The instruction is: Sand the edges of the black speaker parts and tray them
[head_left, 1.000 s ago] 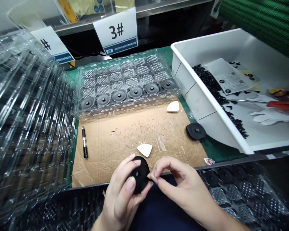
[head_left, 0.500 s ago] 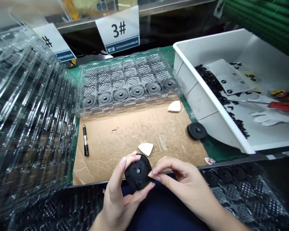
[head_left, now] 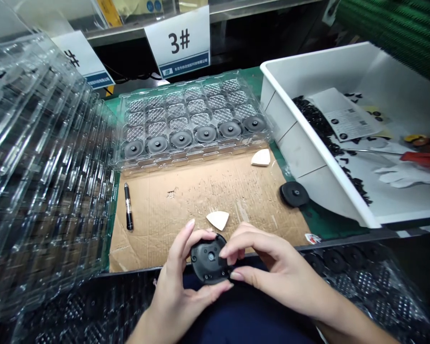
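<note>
The head view shows a black round disc (head_left: 210,259) held just above the front edge of a cardboard sheet (head_left: 186,210), its face with a central hole and small holes turned upward. The left hand (head_left: 181,282) cups the disc's left and lower edge, its fingers curled around the rim. The right hand (head_left: 275,270) closes on the disc's right edge, pinching it between the index finger (head_left: 232,243) and thumb (head_left: 245,276). The disc therefore lies between both hands and is not resting on any surface. Caution: the disc is gripped only at its edge, so loosening the pinch or cupping could let it drop onto the cardboard sheet or the lower clear tray (head_left: 358,282) beyond the right hand. A white triangular piece (head_left: 218,220) lies just beyond the grip, where a knuckle or the disc's rim could knock it out of place. A pen (head_left: 128,206) lies left of the grip on the cardboard and could roll if struck. A clear plastic tray (head_left: 195,155) lies farther ahead, with discs seated along its front row. A wide sideways movement could also disturb the stack of clear trays (head_left: 46,143) at left.
</note>
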`<state>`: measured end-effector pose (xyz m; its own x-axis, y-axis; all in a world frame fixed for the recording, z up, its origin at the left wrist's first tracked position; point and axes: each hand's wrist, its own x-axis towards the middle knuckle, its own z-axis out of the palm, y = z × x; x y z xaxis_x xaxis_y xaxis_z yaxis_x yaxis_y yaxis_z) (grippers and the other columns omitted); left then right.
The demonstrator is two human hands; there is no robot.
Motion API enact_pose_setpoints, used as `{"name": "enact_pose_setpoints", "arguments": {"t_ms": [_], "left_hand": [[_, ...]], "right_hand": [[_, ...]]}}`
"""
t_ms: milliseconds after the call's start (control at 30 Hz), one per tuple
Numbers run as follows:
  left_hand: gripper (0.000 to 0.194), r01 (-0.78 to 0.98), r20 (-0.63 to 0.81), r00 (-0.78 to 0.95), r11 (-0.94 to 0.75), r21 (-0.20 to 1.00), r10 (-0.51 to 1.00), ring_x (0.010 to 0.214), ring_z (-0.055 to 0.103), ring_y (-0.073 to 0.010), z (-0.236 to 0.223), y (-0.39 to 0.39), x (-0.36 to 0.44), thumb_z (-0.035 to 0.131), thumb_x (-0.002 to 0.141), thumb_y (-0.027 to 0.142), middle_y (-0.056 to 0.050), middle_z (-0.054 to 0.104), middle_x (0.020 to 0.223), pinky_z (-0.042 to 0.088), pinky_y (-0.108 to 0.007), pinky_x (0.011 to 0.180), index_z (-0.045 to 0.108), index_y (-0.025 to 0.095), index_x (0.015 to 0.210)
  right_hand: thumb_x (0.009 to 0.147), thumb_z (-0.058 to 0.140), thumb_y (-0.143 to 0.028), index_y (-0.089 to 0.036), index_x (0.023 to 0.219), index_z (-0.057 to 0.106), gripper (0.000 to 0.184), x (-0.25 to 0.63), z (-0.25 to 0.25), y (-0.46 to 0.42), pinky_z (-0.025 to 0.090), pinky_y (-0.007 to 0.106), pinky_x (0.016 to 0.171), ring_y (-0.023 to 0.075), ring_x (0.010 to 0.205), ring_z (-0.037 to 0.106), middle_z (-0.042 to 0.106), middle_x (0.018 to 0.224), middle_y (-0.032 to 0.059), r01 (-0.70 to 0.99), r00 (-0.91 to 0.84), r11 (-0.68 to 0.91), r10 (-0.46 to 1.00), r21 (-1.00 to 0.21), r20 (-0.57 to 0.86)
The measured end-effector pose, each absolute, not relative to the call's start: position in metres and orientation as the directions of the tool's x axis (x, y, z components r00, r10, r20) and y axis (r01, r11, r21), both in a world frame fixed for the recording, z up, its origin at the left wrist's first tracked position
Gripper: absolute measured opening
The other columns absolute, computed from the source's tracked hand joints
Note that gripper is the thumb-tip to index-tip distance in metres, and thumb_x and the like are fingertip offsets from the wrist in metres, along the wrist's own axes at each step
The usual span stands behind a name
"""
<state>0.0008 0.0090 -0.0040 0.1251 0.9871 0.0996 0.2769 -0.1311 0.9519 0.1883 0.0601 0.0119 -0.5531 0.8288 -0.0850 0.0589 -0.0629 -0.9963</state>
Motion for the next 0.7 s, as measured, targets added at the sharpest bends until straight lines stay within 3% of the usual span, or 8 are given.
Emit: {"name": "enact_pose_setpoints", "arguments": {"t_ms": [133,300,500,700], "left_hand": [[0.089,0.217,0.033,0.162,-0.068,0.974,0.986,0.11,0.057,-0.0179,-0.004,0.01,-0.003,0.072,0.069,0.018,-0.005,0.058,0.116,0.047,-0.029,0.095,0.019,0.034,0.138],[0.093,0.126,-0.054,0.245,0.024,0.992,0.968,0.108,0.057,-0.017,-0.004,0.012,-0.004,0.075,0.066,0.019,-0.004,0.059,0.114,0.045,-0.028,0.095,0.018,0.037,0.138],[0.095,0.068,-0.171,0.306,0.158,0.985,0.937,0.108,0.055,-0.0189,-0.004,0.011,-0.008,0.076,0.064,0.022,-0.004,0.057,0.116,0.042,-0.034,0.097,0.018,0.039,0.137],[0.096,0.08,-0.2,0.333,0.183,0.98,0.922,0.104,0.057,-0.0189,-0.003,0.013,-0.007,0.079,0.06,0.022,-0.002,0.06,0.111,0.044,-0.035,0.096,0.021,0.041,0.135]], "right_hand": [[0.074,0.068,-0.011,-0.023,0.096,0.067,0.025,0.19,0.017,0.066,0.045,0.026,0.074,0.0138,0.08,0.056,0.063,0.083,0.0,0.147,-0.635,-0.032,0.763,-0.989,-0.119],[0.076,0.068,-0.014,-0.021,0.092,0.069,0.017,0.193,0.02,0.071,0.046,0.024,0.072,0.0124,0.078,0.059,0.068,0.078,-0.0003,0.129,-0.707,-0.061,0.694,-0.99,-0.135],[0.078,0.066,-0.018,-0.021,0.09,0.072,0.014,0.194,0.019,0.075,0.047,0.021,0.068,0.0103,0.071,0.061,0.066,0.077,-0.0004,0.162,-0.73,-0.125,0.652,-0.979,-0.204],[0.076,0.068,-0.017,-0.022,0.085,0.073,0.012,0.193,0.018,0.076,0.044,0.019,0.063,0.0098,0.068,0.056,0.059,0.071,-0.0016,0.217,-0.739,-0.134,0.625,-0.967,-0.252]]}}
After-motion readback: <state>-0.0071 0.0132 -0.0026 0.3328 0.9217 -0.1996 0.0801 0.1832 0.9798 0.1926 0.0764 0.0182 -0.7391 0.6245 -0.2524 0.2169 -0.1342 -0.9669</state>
